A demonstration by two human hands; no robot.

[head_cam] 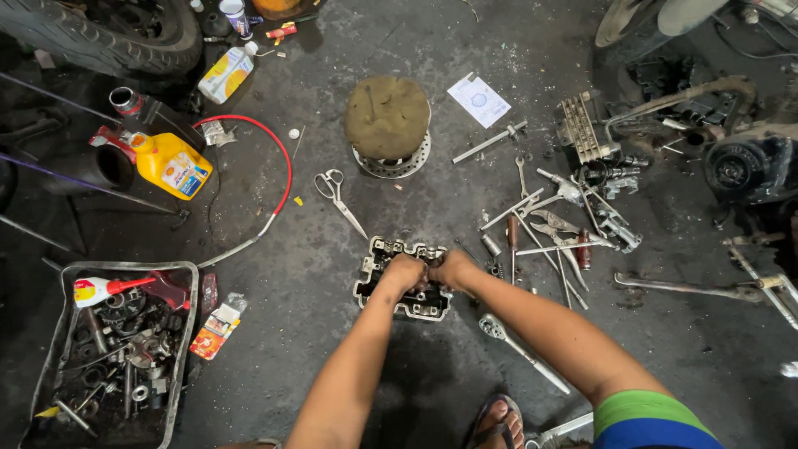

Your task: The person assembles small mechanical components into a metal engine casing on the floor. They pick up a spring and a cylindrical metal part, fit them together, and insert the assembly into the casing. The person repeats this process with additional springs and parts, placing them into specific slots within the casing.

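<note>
Head view: both hands, left (402, 272) and right (453, 268), on cylinder head (384, 252), scissors (338, 196) well apart.

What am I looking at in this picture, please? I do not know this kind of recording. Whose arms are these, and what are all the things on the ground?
There is one picture, from a camera worn on a person's head, looking down at a dark workshop floor. No machine works here, only two bare hands. The left hand and the right hand meet on a metal engine part lying on the floor; the small thing between them is hidden. To the right lie loose hand tools and a ratchet wrench. Scissors and a round padded stool lie beyond the hands. To the left are a yellow oil bottle and a metal tray of small parts.
</note>
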